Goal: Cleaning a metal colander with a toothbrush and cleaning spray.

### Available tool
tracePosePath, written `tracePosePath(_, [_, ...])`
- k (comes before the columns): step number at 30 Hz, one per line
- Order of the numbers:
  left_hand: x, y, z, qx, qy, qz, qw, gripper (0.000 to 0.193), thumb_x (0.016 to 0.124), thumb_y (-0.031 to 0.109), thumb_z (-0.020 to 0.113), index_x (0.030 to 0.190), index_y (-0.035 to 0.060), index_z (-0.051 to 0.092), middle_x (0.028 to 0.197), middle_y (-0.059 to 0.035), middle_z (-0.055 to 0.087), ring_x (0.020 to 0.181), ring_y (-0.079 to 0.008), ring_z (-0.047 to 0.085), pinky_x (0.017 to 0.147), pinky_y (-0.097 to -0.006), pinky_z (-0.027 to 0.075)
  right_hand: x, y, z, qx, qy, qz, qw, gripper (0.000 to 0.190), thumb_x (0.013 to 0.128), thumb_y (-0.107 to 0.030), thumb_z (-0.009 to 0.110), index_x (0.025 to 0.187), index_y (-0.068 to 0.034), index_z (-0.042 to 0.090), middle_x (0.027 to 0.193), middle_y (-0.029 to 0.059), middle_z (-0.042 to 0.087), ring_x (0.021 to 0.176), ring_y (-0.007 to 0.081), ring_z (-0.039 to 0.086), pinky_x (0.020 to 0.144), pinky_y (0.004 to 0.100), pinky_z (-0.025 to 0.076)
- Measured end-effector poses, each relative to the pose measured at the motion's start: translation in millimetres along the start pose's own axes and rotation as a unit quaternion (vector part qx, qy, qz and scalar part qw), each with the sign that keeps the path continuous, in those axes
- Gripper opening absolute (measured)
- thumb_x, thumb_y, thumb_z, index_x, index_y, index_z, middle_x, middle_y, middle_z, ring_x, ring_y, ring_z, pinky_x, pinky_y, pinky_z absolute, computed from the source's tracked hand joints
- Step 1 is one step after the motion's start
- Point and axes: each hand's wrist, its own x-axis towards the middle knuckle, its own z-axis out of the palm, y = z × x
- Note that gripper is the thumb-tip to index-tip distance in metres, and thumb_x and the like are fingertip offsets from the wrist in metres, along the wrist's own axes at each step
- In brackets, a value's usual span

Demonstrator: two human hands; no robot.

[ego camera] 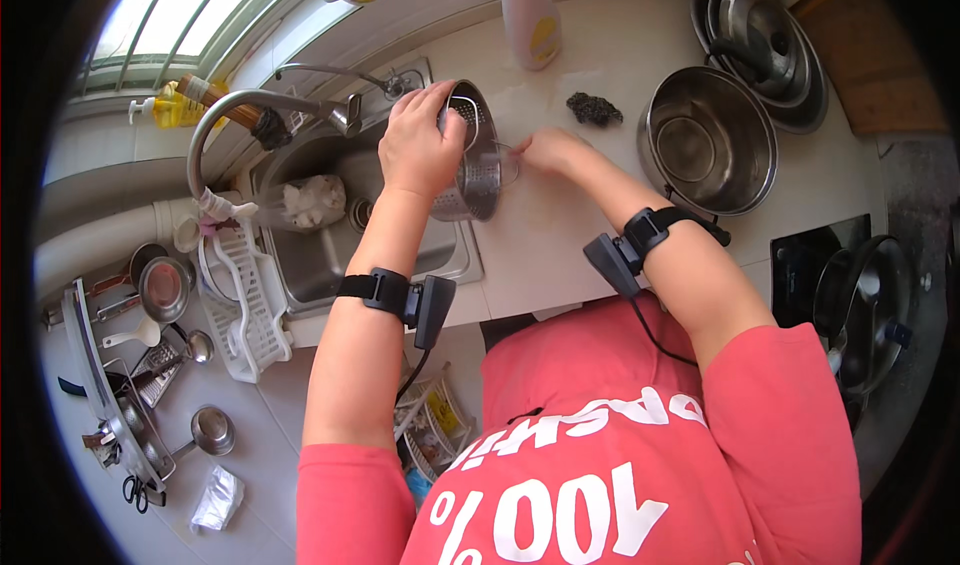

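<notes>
A perforated metal steamer pot or colander (480,182) is tilted on its side at the right edge of the stainless steel sink (300,280). My left hand (422,141) grips its upper part beside a wire handle, with the thumb over the edge. At the loop handle on its right side, my right hand (551,151) has its fingertips closed on the loop. A dark scouring pad (594,108) lies on the counter above my right hand. The inside of the perforated vessel is partly hidden.
A deep metal pot (709,141) stands on the right, near stacked lids and pans (765,47). A white spray bottle (531,24) is at the back. The curved faucet (262,99) arches over the sink, which holds a plastic bag (315,201). A white dish rack (244,302) is left.
</notes>
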Motion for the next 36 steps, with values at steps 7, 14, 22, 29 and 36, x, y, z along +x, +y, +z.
tracePosePath(7, [-4, -1, 1, 0.001, 0.000, 0.000, 1.000, 0.040, 0.090, 0.028, 0.054, 0.126, 0.0164, 0.069, 0.131, -0.0036, 0.067, 0.128, -0.0286, 0.056, 0.102, -0.0436, 0.050, -12, 1, 17, 0.028, -0.036, 0.002, 0.999, 0.033, 0.092, -0.023, 0.062, 0.122, -0.024, 0.075, 0.112, 0.0110, 0.075, 0.097, 0.0256, 0.072, 0.086, 0.0379, 0.054])
tracePosePath(14, [-10, 3, -1, 0.002, 0.013, 0.008, 1.000, 0.042, 0.088, 0.025, 0.054, 0.127, 0.0161, 0.068, 0.131, -0.0027, 0.067, 0.128, -0.0288, 0.057, 0.101, -0.0433, 0.051, -34, -12, 32, -0.014, 0.087, -0.053, 0.995, 0.030, 0.091, -0.039, 0.067, 0.119, -0.036, 0.075, 0.118, 0.0078, 0.074, 0.109, 0.0296, 0.070, 0.096, 0.0417, 0.053])
tracePosePath(22, [-24, 5, -4, 0.003, 0.035, 0.038, 0.999, 0.045, 0.086, 0.021, 0.055, 0.129, 0.0160, 0.066, 0.131, -0.0035, 0.067, 0.127, -0.0306, 0.056, 0.102, -0.0430, 0.051, -41, -21, 27, 0.017, 0.101, -0.026, 0.994, 0.030, 0.096, -0.035, 0.060, 0.124, -0.038, 0.073, 0.119, 0.0079, 0.073, 0.112, 0.0290, 0.068, 0.098, 0.0421, 0.052])
tracePosePath(29, [-28, 8, -6, -0.010, 0.033, 0.040, 0.999, 0.044, 0.089, 0.018, 0.053, 0.131, 0.0119, 0.065, 0.132, -0.0095, 0.066, 0.127, -0.0320, 0.057, 0.109, -0.0429, 0.045, -30, -32, 24, 0.105, 0.147, 0.013, 0.983, 0.030, 0.091, -0.032, 0.064, 0.119, -0.035, 0.075, 0.119, 0.0086, 0.073, 0.113, 0.0290, 0.068, 0.099, 0.0410, 0.052])
tracePosePath(36, [-33, 4, -4, 0.001, 0.043, 0.051, 0.998, 0.046, 0.087, 0.018, 0.054, 0.132, 0.0135, 0.065, 0.133, -0.0077, 0.066, 0.128, -0.0328, 0.056, 0.106, -0.0427, 0.047, -28, -1, 40, 0.038, -0.014, -0.084, 0.996, 0.028, 0.095, -0.034, 0.061, 0.118, -0.031, 0.076, 0.113, 0.0108, 0.074, 0.101, 0.0326, 0.071, 0.091, 0.0413, 0.054])
